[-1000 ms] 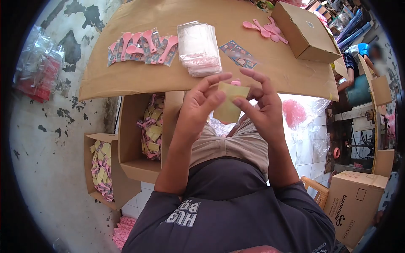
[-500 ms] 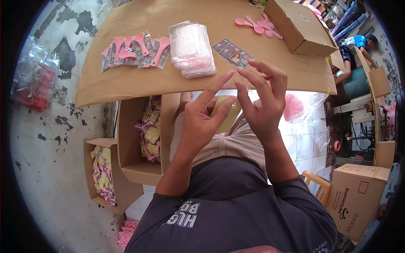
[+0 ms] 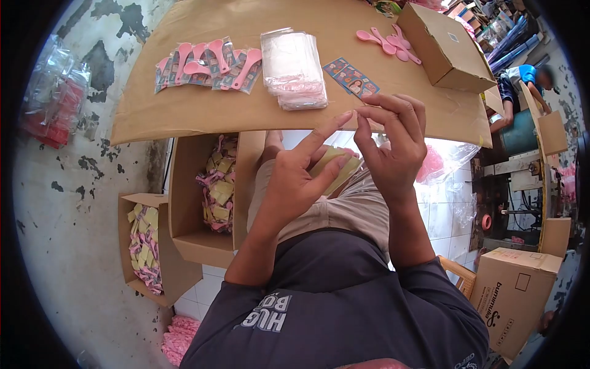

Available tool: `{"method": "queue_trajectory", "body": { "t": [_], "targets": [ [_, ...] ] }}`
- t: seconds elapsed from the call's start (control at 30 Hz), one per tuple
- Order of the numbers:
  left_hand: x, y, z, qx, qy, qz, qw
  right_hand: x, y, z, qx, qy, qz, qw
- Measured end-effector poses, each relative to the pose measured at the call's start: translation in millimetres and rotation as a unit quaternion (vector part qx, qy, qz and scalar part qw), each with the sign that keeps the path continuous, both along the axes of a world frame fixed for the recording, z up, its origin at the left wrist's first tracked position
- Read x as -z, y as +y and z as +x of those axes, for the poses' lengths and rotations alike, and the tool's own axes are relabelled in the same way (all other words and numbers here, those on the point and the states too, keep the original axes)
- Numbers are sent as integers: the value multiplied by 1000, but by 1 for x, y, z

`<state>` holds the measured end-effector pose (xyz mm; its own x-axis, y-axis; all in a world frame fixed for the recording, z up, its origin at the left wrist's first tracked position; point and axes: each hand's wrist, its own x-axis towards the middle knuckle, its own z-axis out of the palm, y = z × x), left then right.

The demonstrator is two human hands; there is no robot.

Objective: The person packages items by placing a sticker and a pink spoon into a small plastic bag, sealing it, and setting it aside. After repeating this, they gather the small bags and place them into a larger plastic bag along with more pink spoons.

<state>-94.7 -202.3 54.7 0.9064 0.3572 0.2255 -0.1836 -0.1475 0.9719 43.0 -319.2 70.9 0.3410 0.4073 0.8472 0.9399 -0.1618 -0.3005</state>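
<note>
My left hand (image 3: pixel 302 175) holds a small pale yellow packet (image 3: pixel 334 166) in clear plastic between thumb and fingers, just below the table edge. Thumb and fingertips of my right hand (image 3: pixel 396 144) are pinched close to the packet's upper right; what they hold, if anything, is too small to make out. Beyond the hands on the table (image 3: pixel 203 120) lie a stack of clear plastic bags (image 3: pixel 294 67), a blue printed card (image 3: pixel 351 78), bagged pink spoons with cards (image 3: pixel 209 64) and loose pink spoons (image 3: pixel 399 44).
A cardboard box (image 3: pixel 445 46) stands at the table's back right. Two open boxes hold yellow and pink packets, one under the table (image 3: pixel 184 203), one at the left (image 3: pixel 138 198). A co-worker (image 3: pixel 522 77) bends at the far right. A closed carton (image 3: pixel 516 295) sits lower right.
The view has shifted slightly. The packet in my left hand is more tilted, and my right fingers are drawn closer together beside it.
</note>
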Motion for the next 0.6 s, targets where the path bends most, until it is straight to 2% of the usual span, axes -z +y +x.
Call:
{"method": "queue_trajectory", "body": {
  "t": [0.07, 0.13, 0.23, 0.3, 0.33, 0.4, 0.43, 0.47, 0.53, 0.6],
  "targets": [
    [7, 1, 4, -1, -46, -1, 999, 0, -1, 1, -4, 3, 2, 1000],
    [-2, 2, 1, 4, -21, 0, 1000, -1, -2, 1, -7, 6, 4, 1000],
    [0, 0, 1, 11, 1, 4, 1000, -3, -4, 3, -16, 65, 29, 997],
    [0, 0, 1, 12, -1, 7, 1000, -3, -11, 11, -29, 158, 81, 984],
    [-2, 2, -1, 13, 30, 42, 999, -3, -13, 15, -28, 159, 81, 983],
    [-2, 2, 0, 16, 61, 78, 995, -3, -18, 22, -99, 287, 198, 932],
    [1, 0, 2, 11, 55, 17, 998, -8, -25, 21, -128, 333, 214, 909],
    [2, -1, 3, 6, 50, -43, 998, -12, -27, 20, -128, 334, 214, 909],
    [1, -5, 5, 3, 37, -46, 998, -19, -33, 18, -77, 198, 72, 975],
    [-1, -8, 10, 4, 22, -49, 999, -23, -32, 11, -65, 105, -6, 992]
  ]
}}
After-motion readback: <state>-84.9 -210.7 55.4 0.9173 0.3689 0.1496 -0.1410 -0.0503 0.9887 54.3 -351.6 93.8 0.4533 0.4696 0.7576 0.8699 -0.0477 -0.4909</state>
